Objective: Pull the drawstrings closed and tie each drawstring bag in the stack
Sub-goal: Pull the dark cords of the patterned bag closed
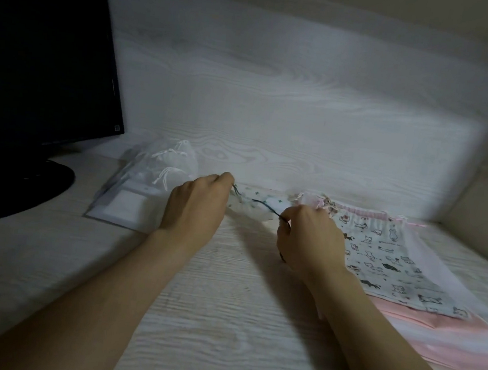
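Note:
A small white bag with green dots (pixel 254 202) lies on the desk between my hands, its top bunched. My left hand (pixel 197 204) pinches one end of its dark drawstring (pixel 267 206) at the bag's left side. My right hand (pixel 306 238) pinches the other end, a little lower and to the right. The cord runs slack between them. To the right lies a stack of flat bags, topped by a cat-print bag (pixel 390 258) with pink bags (pixel 446 335) under it.
A pile of sheer white bags with white cords (pixel 160 173) sits at the left, on flat white packets (pixel 124 206). A black monitor (pixel 40 55) and its round base (pixel 19 184) stand at the far left. A wood-grain wall panel (pixel 304 101) rises behind the desk.

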Motion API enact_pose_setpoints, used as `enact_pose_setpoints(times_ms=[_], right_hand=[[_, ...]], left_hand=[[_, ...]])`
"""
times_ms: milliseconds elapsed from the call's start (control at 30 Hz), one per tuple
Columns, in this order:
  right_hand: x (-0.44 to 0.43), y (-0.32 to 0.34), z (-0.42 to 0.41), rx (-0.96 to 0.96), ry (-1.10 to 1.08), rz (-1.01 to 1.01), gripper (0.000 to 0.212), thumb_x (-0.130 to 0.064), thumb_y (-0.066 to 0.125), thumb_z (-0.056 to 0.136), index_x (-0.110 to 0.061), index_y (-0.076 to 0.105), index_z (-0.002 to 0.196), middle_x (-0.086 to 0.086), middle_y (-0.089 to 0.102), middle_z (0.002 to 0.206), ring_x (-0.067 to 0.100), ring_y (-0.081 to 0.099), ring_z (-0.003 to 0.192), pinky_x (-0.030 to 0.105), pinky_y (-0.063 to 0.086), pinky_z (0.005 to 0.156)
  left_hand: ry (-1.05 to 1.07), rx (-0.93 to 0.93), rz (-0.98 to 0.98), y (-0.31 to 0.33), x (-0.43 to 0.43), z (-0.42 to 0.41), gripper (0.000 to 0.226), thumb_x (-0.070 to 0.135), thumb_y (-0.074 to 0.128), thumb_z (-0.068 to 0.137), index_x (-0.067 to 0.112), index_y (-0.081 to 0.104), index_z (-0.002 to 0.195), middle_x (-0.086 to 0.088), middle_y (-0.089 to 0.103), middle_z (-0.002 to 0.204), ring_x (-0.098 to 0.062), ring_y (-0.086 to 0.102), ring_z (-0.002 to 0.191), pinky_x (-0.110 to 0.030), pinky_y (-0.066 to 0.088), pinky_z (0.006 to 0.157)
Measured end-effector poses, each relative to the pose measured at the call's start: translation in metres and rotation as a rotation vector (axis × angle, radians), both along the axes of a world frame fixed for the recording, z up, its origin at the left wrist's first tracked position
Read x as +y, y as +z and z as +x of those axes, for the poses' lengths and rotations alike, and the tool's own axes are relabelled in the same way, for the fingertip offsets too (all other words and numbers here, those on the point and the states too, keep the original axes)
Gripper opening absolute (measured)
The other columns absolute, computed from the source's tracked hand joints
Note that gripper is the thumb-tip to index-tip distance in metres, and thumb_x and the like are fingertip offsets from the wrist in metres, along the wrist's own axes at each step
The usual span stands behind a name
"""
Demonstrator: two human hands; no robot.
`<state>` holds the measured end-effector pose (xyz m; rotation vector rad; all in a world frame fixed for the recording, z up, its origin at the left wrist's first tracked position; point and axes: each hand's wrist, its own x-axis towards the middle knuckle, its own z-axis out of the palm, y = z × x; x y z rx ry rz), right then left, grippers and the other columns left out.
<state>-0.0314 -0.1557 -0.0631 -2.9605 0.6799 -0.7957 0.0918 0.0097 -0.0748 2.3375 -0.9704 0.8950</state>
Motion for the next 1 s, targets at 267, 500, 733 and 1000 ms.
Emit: enact_pose_setpoints(times_ms=[267,500,733,1000], right_hand=[[0.0,-0.001,0.001,-0.092,0.056,0.204,0.015,-0.031,0.063,0.09,-0.027,0.076,0.098,0.0,0.069,0.072,0.021,0.064,0.064,0.029,0.051,0.058],[0.01,0.008,-0.003,-0.246,0.2,0.896,0.015,-0.01,0.054,0.093,-0.009,0.069,0.093,0.01,0.07,0.056,0.028,0.069,0.046,0.025,0.043,0.04],[0.005,-0.002,0.007,-0.459,0.259,0.646,0.007,-0.015,0.062,0.089,-0.02,0.066,0.092,-0.001,0.074,0.07,0.014,0.073,0.059,0.04,0.063,0.057],[0.004,-0.014,0.012,-0.284,0.474,0.544,0.009,-0.01,0.061,0.098,-0.018,0.057,0.101,-0.007,0.079,0.088,0.005,0.073,0.079,0.031,0.057,0.074]], left_hand=[[-0.343,0.135,-0.182,-0.009,-0.018,-0.008,0.025,0.02,0.053,0.108,0.02,0.07,0.127,0.0,0.077,0.105,-0.018,0.07,0.092,-0.038,0.056,0.084],[-0.326,0.242,-0.199,-0.016,-0.022,-0.002,0.017,0.02,0.072,0.098,0.023,0.074,0.114,0.005,0.077,0.104,-0.014,0.072,0.099,-0.042,0.06,0.087],[-0.324,0.341,-0.217,-0.019,-0.021,0.0,0.032,0.021,0.083,0.088,0.025,0.075,0.119,0.011,0.075,0.11,-0.007,0.071,0.096,-0.037,0.062,0.091],[-0.289,0.277,-0.288,-0.015,-0.02,-0.008,0.023,0.013,0.066,0.099,0.028,0.072,0.116,0.01,0.071,0.092,-0.008,0.063,0.098,-0.036,0.057,0.089]])
